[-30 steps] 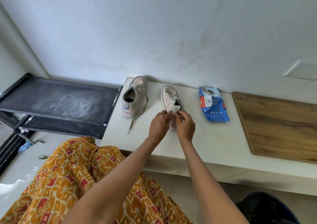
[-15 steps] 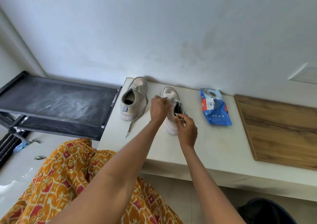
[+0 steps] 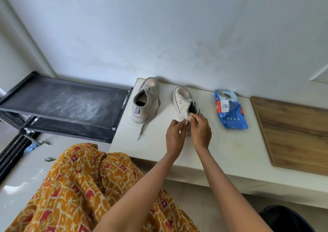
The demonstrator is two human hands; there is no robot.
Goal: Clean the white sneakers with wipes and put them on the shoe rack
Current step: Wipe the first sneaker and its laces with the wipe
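Hands met just in front of the right sneaker (image 3: 182,102) on the white desk (image 3: 230,148). The left hand (image 3: 174,136) and the right hand (image 3: 201,130) were close together, and their fingers pinched a small pale thing between them, near the heel of that shoe. It looked like a folded wipe, but it could also be the end of a lace; I cannot tell which.

The left sneaker (image 3: 146,101) stood beside the other one, apart from it, with its loose lace hanging toward the desk edge. The blue wipe packet (image 3: 229,112) lay to the right of the shoes, with its flap open. The black shoe rack (image 3: 71,105) stood at the left end of the desk, and its top shelf was dusty and held no shoe.

I judge that the cleaning step was at its beginning, because both shoes were on the desk. The next move probably calls for one hand to hold the sneaker firmly while the other rubs the wipe over its side and sole.
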